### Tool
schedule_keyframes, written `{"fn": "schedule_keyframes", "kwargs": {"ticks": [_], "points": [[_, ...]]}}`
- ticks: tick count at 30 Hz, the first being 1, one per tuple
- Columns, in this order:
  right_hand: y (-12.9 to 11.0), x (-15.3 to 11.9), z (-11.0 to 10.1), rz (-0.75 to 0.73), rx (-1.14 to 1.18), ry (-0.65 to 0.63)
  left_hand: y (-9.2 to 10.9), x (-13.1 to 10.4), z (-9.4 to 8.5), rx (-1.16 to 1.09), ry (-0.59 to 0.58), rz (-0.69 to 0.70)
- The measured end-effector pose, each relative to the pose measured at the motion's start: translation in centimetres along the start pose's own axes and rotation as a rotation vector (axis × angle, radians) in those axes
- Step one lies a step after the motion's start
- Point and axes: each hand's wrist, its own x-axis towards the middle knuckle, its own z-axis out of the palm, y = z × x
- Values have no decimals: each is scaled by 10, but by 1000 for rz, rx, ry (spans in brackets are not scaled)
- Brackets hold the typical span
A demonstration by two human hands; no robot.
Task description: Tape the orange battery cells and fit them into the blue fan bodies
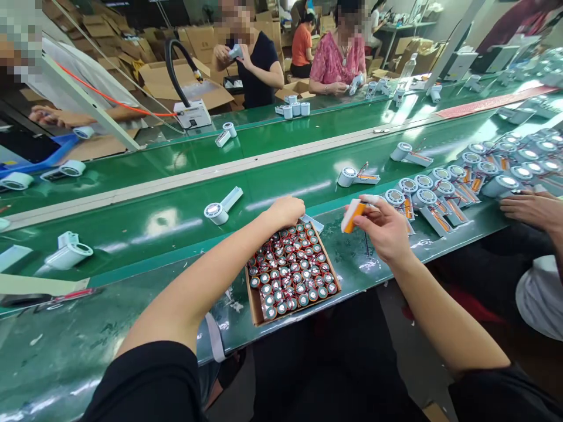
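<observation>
My right hand (389,228) is raised over the bench, its thumb and fingers pinching an orange battery (350,224) with a white strip along it. My left hand (285,212) is closed at the far edge of a cardboard box, its fingertips mostly hidden. From under it a pale blue plastic fan housing (314,223) sticks out to the right. The cardboard box (257,305) stands on the bench in front of me, filled with upright batteries with red and black wires.
Several wired fan housings (424,197) crowd the bench at right, beside a co-worker's hand (530,208). Single housings (216,213) lie on the green conveyor belt (176,217). Red-handled scissors (65,296) lie at left. Co-workers sit across the belt, some holding housings.
</observation>
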Motion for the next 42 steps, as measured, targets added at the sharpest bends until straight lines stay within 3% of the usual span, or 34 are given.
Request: {"fn": "schedule_keyframes", "kwargs": {"ticks": [7,14,19,25,33,42], "points": [[43,34,30,-12,-187,-98,-16,9,-11,-66,-52,2],[50,45,52,-37,-485,-268,-26,7,-11,-139,-51,-19],[46,52,53,-48,-517,-287,-26,6,-8,-137,1,-55],[53,61,52,-74,-527,-187,-11,4,-5,-120,85,-157],[50,42,52,-115,-881,-451,-2,6,5,-146,157,-243],[41,63,57,-98,-1341,-746,2,7,7,-230,210,-344]]}}
